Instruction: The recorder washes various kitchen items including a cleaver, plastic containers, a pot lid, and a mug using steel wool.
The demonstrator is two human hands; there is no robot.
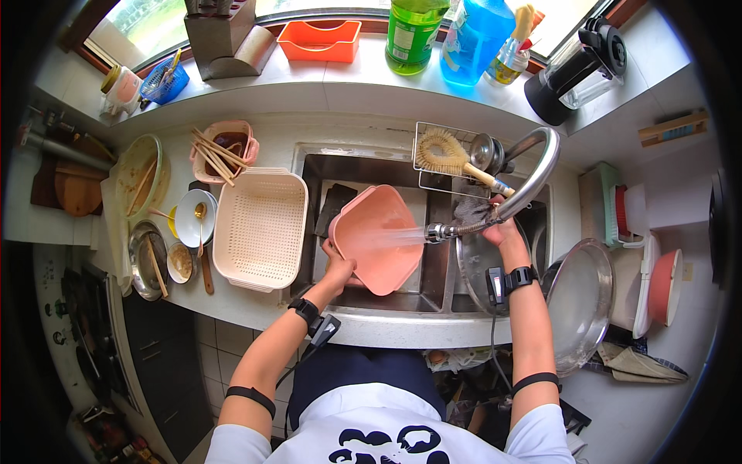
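My left hand (pixel 341 267) grips the lower left rim of a pink plastic basin (pixel 385 232), which is tilted over the left bowl of the stainless steel sink (pixel 435 272). Water runs from the metal faucet (pixel 442 233) into the basin. My right hand (pixel 505 232) is at the faucet's curved neck, which crosses in front of it and hides part of the fingers; whether it grips the neck is not clear. Close by lie a grey mesh scrubber (pixel 472 210) and a round clear lid (pixel 472 272) over the right bowl.
A cream colander basket (pixel 261 229) stands left of the sink, beside stacked white bowls (pixel 188 217) and a pink dish (pixel 252 152) with chopsticks. A wire rack (pixel 418 145) holds a bristle brush (pixel 437 151). At right leans a large metal basin (pixel 579 301). Bottles (pixel 414 35) line the windowsill.
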